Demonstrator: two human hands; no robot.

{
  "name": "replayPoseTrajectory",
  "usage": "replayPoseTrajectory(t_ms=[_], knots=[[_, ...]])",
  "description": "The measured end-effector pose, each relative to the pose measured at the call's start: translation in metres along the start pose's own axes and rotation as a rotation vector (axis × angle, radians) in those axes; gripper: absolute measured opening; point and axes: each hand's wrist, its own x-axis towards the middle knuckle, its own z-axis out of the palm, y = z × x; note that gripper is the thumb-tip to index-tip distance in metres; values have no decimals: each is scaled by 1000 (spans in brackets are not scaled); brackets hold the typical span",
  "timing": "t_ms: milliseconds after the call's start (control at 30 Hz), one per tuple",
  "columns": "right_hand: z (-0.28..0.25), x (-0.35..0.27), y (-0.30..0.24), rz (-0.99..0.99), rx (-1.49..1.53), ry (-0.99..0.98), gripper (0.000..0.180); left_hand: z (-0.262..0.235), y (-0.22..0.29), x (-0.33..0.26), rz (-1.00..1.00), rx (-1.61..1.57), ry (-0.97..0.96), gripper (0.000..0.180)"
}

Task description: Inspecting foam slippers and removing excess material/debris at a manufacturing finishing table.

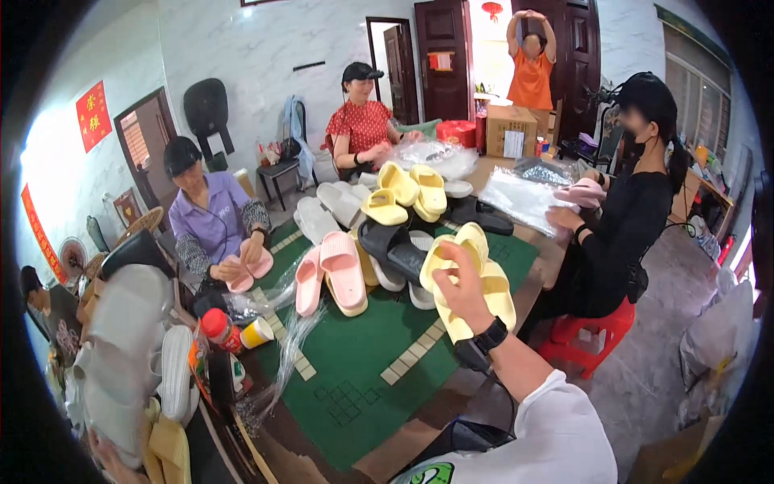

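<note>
My right hand [461, 284], with a black watch on the wrist, reaches over the near right of the slipper pile. Its thumb and forefinger are apart, curved around a gap, beside yellow slippers [498, 297]. At the lower left edge my left hand [114, 458] shows only in part, under a pair of grey slippers [129, 323] smeared by motion; it appears to hold them. On the table lie pink slippers [343, 270], black slippers [395, 250], pale grey slippers [318, 219] and more yellow slippers [399, 189].
The green table top [347, 411] bears clear plastic wrap [294, 339], a red-lidded jar [219, 327] and a yellow-white cup [258, 332]. Seated co-workers handle slippers and bags around it; another person stands at the back, arms raised. A red stool [592, 335] is at right.
</note>
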Motion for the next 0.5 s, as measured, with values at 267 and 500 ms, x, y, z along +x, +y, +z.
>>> replayPoseTrajectory(t_ms=[267,500], knots=[[39,-32,-61,-68,122,-870,73,55,198,-33,-41,-859,-814,24],[103,-101,-78,255,530,-1224,78,74,268,-41,-31,-1107,-718,25]])
